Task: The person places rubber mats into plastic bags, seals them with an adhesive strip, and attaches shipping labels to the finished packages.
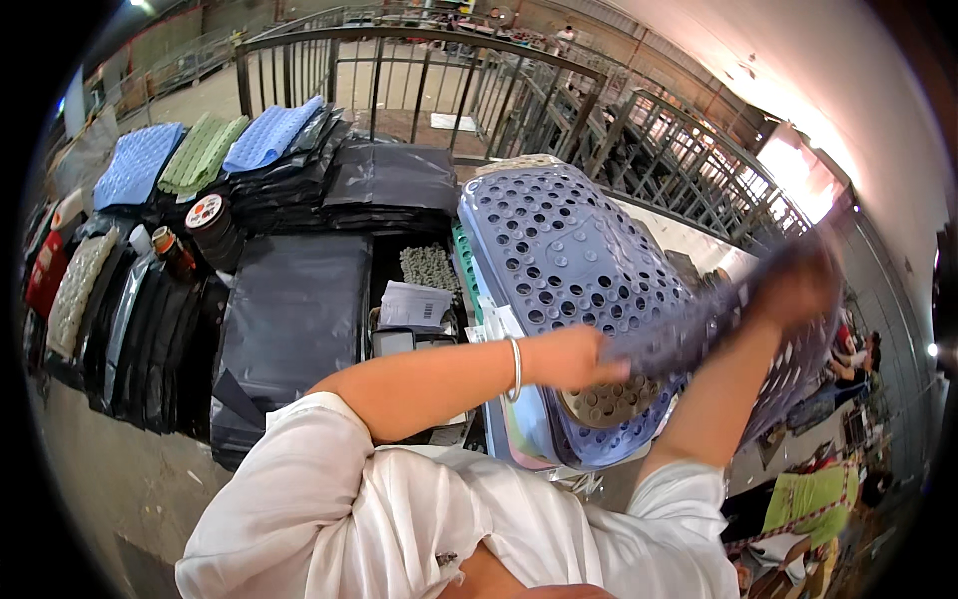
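A dark purple-blue bath mat [689,321] with holes is stretched between my hands and hangs down at the right. My left hand [569,357], with a bangle at the wrist, is closed on its near end. Up at the right, my right hand [798,285] is smeared by motion but grips the mat too. Beneath lies a stack of perforated bath mats, topped by a blue-grey one [559,240] with suction cups. A round brown-grey disc with holes [607,401] rests at the stack's near end, partly under the held mat.
Black plastic packages [294,299] are piled left of the mats. Folded blue [140,165] and green mats [203,153] top the far piles. A spool [208,218] and white labels [414,303] sit among them. Metal railings [419,85] stand behind; another person [808,504] is at the lower right.
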### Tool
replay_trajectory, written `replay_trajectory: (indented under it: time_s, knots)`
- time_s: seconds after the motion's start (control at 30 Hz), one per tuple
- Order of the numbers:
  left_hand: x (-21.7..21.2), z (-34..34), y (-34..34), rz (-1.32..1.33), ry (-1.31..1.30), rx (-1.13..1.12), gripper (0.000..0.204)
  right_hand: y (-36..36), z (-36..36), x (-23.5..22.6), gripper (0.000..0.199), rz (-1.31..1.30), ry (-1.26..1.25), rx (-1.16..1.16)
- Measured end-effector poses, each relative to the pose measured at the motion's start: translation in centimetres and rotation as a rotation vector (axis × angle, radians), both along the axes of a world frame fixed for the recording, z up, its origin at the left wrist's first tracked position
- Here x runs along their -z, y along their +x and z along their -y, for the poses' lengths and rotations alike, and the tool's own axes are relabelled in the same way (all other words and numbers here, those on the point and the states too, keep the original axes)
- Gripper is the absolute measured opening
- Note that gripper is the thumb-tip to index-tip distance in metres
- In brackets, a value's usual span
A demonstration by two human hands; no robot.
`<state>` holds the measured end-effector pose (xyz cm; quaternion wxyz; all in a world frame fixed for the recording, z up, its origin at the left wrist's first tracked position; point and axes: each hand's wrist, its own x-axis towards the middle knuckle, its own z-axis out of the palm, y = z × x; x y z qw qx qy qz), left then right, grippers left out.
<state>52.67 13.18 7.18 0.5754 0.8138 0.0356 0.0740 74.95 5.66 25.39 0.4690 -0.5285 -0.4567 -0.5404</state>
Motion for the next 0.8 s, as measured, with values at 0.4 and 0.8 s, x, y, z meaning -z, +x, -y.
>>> replay_trajectory:
  time_s: [0.4, 0.8]
  knots:
    - [8.7, -9.4, 1.5, -0.043, -0.535, -0.934, 0.051, 2.6, -5.9, 18.5, 0.057, -0.208, -1.303, 0.035]
    - [12.2, -8.2, 0.8, 0.192, -0.803, -0.985, 0.042, 11.9, 3.3, 26.2, 0.032, -0.740, -0.422, 0.180]
